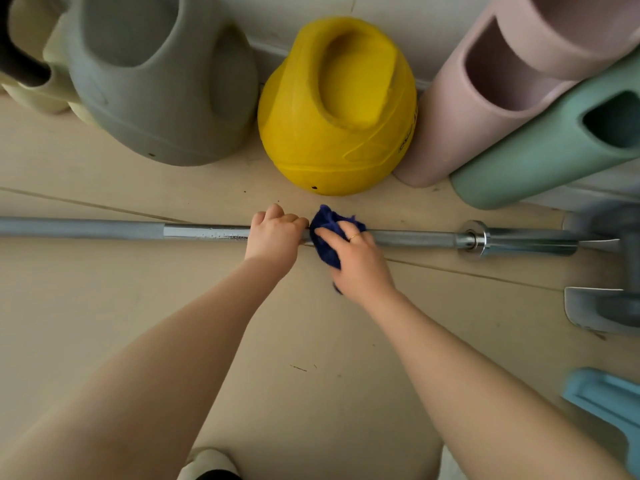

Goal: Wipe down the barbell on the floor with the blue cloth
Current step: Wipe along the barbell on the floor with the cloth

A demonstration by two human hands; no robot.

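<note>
A: Barbell [408, 237]?

B: Flat on the pale floor [104, 306], running left to right across the middle of the view. Grey shaft at the left, shiny collar and sleeve at the right end.

A: Left hand [273, 237]?

B: Wrapped over the shaft from the near side, fingers curled round the bar, knuckles up. Just left of the blue cloth [327, 237].

A: And the right hand [356, 261]?

B: Laid over the cloth, pressing it onto the bar. Fingers bent round the bunched fabric, forefinger stretched toward the left. Thin ring on one finger. Touching the cloth, close beside the left hand, nearly meeting it.

A: The cloth itself?

B: Dark blue, crumpled, draped over the shaft right at the middle. Part sticking up on the far side, part hanging down toward the near side under the palm.

A: Around the bar?

B: On the far side, a row of soft weights against the wall: grey kettlebell [159, 81] at the left, yellow kettlebell [336, 109] straight beyond the hands, then a pink cylinder [485, 91] and a green cylinder [554, 143] leaning at the right. All apart from the bar. At the right edge, blurred grey shapes and a light blue piece [606, 400] nearer; hard to say what exactly.

A: Anything on the shaft?

B: Small bright specks just left of the left hand.
</note>
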